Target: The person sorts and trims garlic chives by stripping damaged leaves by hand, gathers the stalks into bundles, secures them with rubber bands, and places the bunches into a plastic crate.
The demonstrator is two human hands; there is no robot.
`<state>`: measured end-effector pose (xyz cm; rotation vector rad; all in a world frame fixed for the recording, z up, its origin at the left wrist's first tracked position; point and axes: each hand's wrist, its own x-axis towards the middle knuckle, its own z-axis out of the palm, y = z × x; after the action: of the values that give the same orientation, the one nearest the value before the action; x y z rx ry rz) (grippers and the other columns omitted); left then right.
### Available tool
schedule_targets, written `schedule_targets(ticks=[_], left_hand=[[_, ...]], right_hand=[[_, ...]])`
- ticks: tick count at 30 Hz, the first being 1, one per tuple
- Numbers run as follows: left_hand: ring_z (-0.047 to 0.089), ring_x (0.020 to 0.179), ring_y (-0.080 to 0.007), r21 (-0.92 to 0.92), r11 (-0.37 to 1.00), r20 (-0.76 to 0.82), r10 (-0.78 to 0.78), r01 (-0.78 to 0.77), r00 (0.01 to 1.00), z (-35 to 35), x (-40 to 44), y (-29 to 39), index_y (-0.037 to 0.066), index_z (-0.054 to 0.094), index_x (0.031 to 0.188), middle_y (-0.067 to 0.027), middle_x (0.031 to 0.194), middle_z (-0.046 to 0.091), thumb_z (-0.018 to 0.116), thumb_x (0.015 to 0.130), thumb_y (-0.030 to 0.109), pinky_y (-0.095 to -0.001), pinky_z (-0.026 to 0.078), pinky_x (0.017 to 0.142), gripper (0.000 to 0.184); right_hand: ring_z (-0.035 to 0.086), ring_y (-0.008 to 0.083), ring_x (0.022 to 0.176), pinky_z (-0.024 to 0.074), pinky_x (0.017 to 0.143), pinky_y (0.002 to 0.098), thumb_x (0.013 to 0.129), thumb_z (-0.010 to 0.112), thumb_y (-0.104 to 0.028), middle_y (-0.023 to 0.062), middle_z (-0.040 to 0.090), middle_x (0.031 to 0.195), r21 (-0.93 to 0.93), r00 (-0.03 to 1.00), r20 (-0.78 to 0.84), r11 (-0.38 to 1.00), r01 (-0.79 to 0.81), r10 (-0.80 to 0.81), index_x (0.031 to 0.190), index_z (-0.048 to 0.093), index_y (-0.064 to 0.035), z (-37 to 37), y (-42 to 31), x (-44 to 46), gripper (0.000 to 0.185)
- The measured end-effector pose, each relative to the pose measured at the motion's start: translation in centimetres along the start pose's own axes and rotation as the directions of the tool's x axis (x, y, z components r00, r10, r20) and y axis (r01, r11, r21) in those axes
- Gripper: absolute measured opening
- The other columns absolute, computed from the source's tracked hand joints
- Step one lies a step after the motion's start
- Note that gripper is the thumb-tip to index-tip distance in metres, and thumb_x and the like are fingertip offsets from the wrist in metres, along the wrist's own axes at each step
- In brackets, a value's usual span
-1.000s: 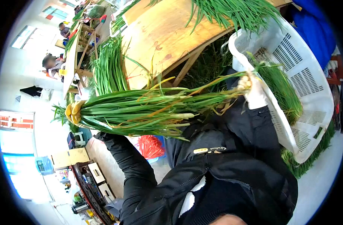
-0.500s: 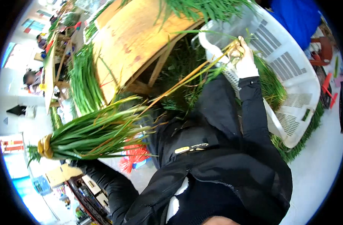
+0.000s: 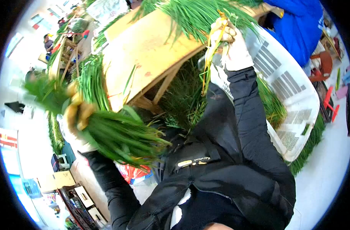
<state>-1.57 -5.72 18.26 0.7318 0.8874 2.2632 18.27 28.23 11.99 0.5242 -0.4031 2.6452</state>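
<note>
My left hand [image 3: 77,119], in a white glove with yellowed fingers, is closed around a bunch of chives [image 3: 121,132]. The root-to-leaf direction is hard to make out, since the far end is smeared by motion. My right hand [image 3: 230,42], also gloved, is closed on a few yellowed chive leaves [image 3: 208,65] that hang down from the fingers. It is above the near rim of a white plastic basket [image 3: 297,103], close to a pile of chives [image 3: 198,17] on the wooden table [image 3: 136,53].
More chives [image 3: 91,82] hang over the table's left edge. Loose greens [image 3: 184,92] lie below the table, and others [image 3: 272,101] are inside the basket. A blue cloth [image 3: 297,30] is behind the basket. Red ties [image 3: 132,172] lie near my left arm. A person [image 3: 48,43] is far left.
My left hand has moved up and right with the bunch, which is now turned and blurred. My right hand has moved up and left with the yellowed leaves, which now hang apart from the bunch.
</note>
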Motion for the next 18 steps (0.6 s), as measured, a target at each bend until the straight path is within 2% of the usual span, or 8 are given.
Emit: schedule_targets(ticks=[2,3,7,8,11,12,17,18], left_hand=[[0.048,0.059,-0.0121,0.336,0.942,-0.209,0.057,0.017,0.976,2.6,0.1,-2.9,-0.002,0.059,0.087,-0.0061,0.072,0.057,0.056,0.079,0.026,-0.0206,0.038,0.058,0.029],[0.047,0.059,-0.0105,0.573,0.819,-0.05,0.062,-0.022,0.997,2.2,0.9,-4.2,-0.002,0.058,0.084,-0.0057,0.071,0.057,0.055,0.08,0.027,-0.0205,0.036,0.057,0.03],[0.047,0.056,-0.0074,0.403,0.897,0.034,-0.214,0.183,0.976,5.6,2.5,-7.7,-0.002,0.058,0.086,-0.0032,0.067,0.055,0.058,0.077,0.019,-0.0186,0.036,0.053,0.024],[0.047,0.054,-0.0078,0.37,0.906,0.084,-0.253,0.205,0.964,6.2,2.8,-7.9,-0.002,0.058,0.087,-0.0024,0.066,0.055,0.058,0.078,0.018,-0.0188,0.036,0.051,0.022],[0.046,0.052,-0.0071,0.309,0.907,0.132,-0.338,0.286,0.932,8.0,3.1,-7.8,-0.002,0.059,0.089,0.0001,0.064,0.054,0.06,0.08,0.014,-0.0194,0.037,0.049,0.019],[0.045,0.053,-0.0052,0.296,0.897,0.103,-0.371,0.327,0.923,8.3,2.8,-7.7,-0.003,0.059,0.094,0.0022,0.063,0.052,0.061,0.081,0.017,-0.0169,0.035,0.05,0.024],[0.043,0.053,-0.0038,0.394,0.872,0.072,-0.346,0.292,0.935,4.9,3.2,-6.9,-0.003,0.06,0.101,0.0035,0.063,0.05,0.062,0.08,0.019,-0.0153,0.033,0.05,0.031],[0.045,0.052,-0.0042,0.36,0.881,0.047,-0.347,0.308,0.937,3.9,3.6,-6.8,-0.004,0.055,0.104,-0.0014,0.072,0.056,0.064,0.077,0.016,-0.0162,0.036,0.048,0.034]], right_hand=[[0.037,0.003,0.05,0.0287,0.048,0.02,0.091,0.041,-0.021,-0.0083,0.036,0.058,0.086,0.997,0.062,0.995,-0.052,0.047,0.077,0.051,-0.0085,3.4,1.6,2.9,0.022],[0.037,0.0043,0.05,0.0307,0.05,0.0201,0.091,0.041,-0.021,-0.0076,0.037,0.058,0.092,0.997,0.066,0.995,-0.04,0.034,0.077,0.051,-0.0075,4.6,2.5,4.2,0.022],[0.038,0.0074,0.049,0.0389,0.058,0.0232,0.092,0.039,-0.023,-0.0051,0.035,0.051,-0.098,0.977,0.205,0.992,0.085,-0.063,0.063,0.041,-0.0109,8.2,5.6,8.1,0.031],[0.035,0.0048,0.042,0.0375,0.044,0.0183,0.092,0.04,-0.024,-0.0053,0.038,0.051,-0.365,0.944,-0.012,0.88,0.303,-0.33,0.086,0.055,0.0043,9.5,7.6,8.3,0.033],[0.037,0.0067,0.042,0.0396,0.045,0.0231,0.092,0.04,-0.025,-0.0037,0.041,0.055,0.009,0.965,0.142,0.975,0.222,-0.221,0.077,0.05,-0.0034,6.2,8.9,12.4,0.028],[0.036,0.0073,0.042,0.0401,0.047,0.0237,0.092,0.041,-0.025,-0.0036,0.04,0.054,-0.094,0.958,-0.018,0.955,0.282,-0.285,0.075,0.047,-0.0065,8.4,9.8,12.1,0.026],[0.027,0.0075,0.039,0.0298,0.04,0.0217,0.093,0.032,-0.022,-0.007,0.027,0.044,-0.43,0.92,-0.011,0.832,0.35,-0.393,0.067,0.047,-0.0083,14.7,7.2,10.9,0.033],[0.029,0.0066,0.041,0.0313,0.042,0.0214,0.09,0.037,-0.018,-0.0062,0.031,0.048,-0.279,0.956,0.147,0.917,0.287,-0.254,0.069,0.048,-0.0074,15.0,5.8,10.4,0.025]])
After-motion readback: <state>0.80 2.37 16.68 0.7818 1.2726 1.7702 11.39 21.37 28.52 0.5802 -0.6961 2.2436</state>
